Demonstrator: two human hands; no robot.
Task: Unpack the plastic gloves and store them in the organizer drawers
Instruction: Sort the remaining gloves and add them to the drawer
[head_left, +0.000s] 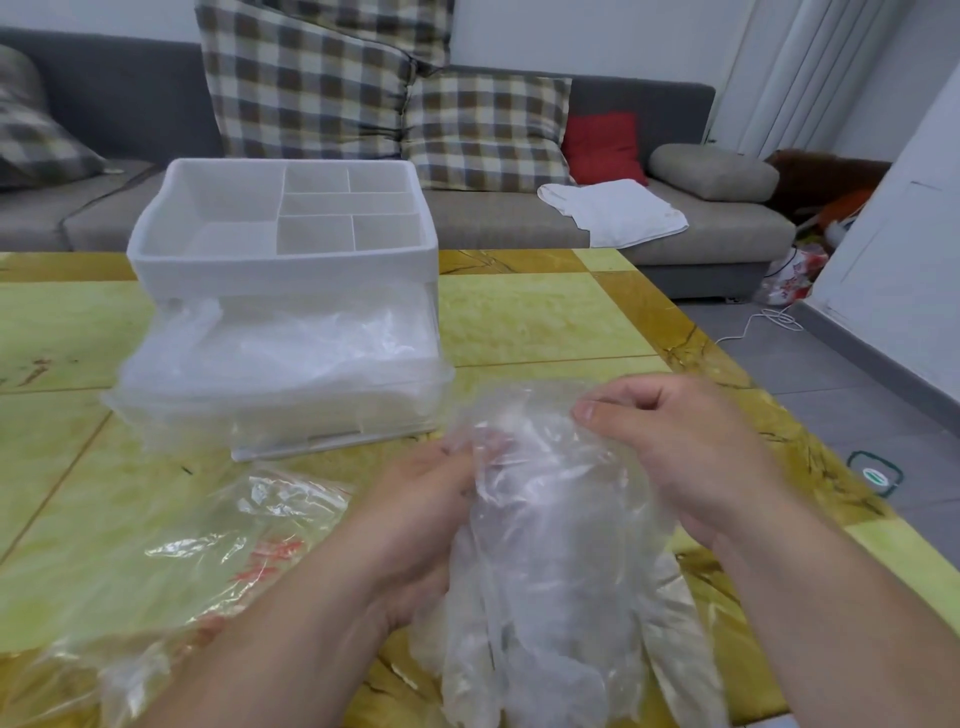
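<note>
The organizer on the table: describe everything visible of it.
The organizer is a white, translucent plastic box standing upright on the yellow-green table. Its open top tray is split into one large and five small compartments, all apparently empty. Below, a clear drawer is pulled forward, heaped with crumpled clear plastic.

Domestic living room — indicated by a long grey fabric sofa (519, 218) carrying checked brown-and-cream cushions (488, 130), behind a yellow-green marble-patterned table (545, 317).
</note>
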